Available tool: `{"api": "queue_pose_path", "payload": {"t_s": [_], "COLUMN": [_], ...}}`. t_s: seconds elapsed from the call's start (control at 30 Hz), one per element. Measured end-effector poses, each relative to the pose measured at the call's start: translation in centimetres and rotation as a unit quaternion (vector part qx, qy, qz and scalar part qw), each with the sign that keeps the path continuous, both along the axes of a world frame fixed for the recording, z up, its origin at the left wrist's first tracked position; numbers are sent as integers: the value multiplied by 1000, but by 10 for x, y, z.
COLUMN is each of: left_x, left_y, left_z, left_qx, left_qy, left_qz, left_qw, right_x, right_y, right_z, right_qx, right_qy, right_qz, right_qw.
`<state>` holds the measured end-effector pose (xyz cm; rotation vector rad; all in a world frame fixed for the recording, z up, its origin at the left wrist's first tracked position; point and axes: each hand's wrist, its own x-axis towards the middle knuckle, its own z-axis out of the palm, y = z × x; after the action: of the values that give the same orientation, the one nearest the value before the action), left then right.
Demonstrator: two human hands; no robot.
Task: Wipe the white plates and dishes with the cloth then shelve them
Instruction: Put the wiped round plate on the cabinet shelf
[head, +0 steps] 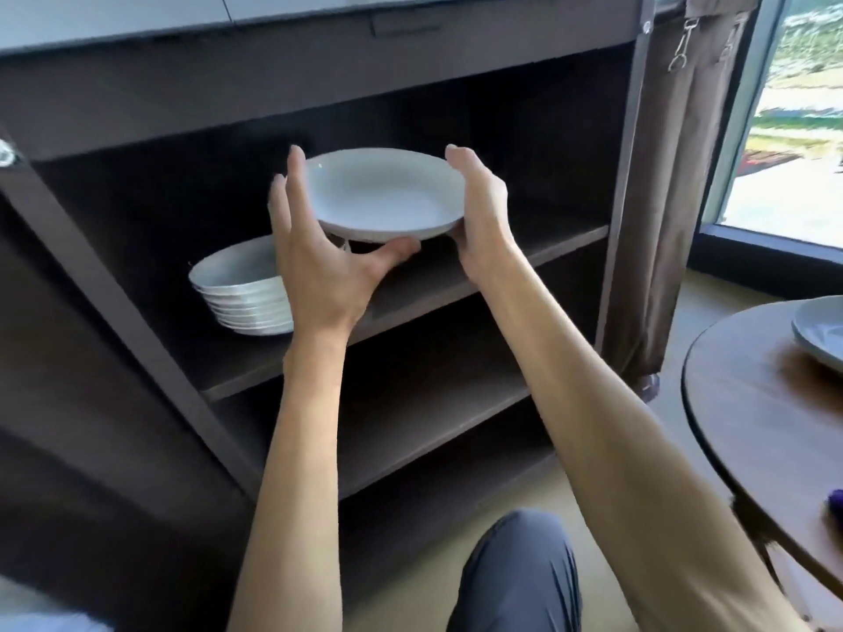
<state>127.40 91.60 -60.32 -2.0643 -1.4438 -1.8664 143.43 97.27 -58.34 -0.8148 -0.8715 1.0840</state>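
Landmark for all positions: the dark brown open cabinet (524, 143) that fills most of the head view.

A white dish (385, 193), shallow and round, is held in the air inside the mouth of the cabinet's upper compartment, above the front part of the upper shelf (538, 255). It is tilted slightly, its hollow facing up and toward the camera. It does not touch the shelf.

The left hand (319, 262) grasps the dish at its left edge: fingers rise along the left rim, and the thumb reaches under the near underside. The right hand (479, 207) grasps the opposite edge, fingers curled over the right rim, palm against the side. Both forearms are bare and extended toward the cabinet.

On the same upper shelf, toward its left, sits a stack of white dishes (246, 294), nested one in another. The left hand partly covers the right side of the stack. The held dish is above and to the right of it, apart from it.

A lower shelf (433, 417) of the cabinet is visible beneath.

Right of the cabinet hangs a brown curtain (657, 184) beside a window. Further right, a round wooden table (748, 403) carries another white plate (821, 330), cut off by the frame edge. A knee in grey trousers (520, 572) shows below the cabinet front.
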Motion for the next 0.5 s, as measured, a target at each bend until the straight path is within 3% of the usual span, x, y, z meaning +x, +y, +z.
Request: {"api": "queue_pose_path", "payload": {"t_s": [0.17, 0.5], "left_x": [-54, -112], "left_y": [0, 29], "left_z": [-3, -27], "left_qx": [-4, -78], "left_qy": [-10, -85], "left_qz": [95, 132], "left_qw": [995, 985], "right_x": [-57, -132], "right_y": [24, 68], "right_z": [9, -14], "right_qx": [2, -1], "right_qy": [-52, -109], "right_qz": [71, 127], "right_qw": [996, 986]}}
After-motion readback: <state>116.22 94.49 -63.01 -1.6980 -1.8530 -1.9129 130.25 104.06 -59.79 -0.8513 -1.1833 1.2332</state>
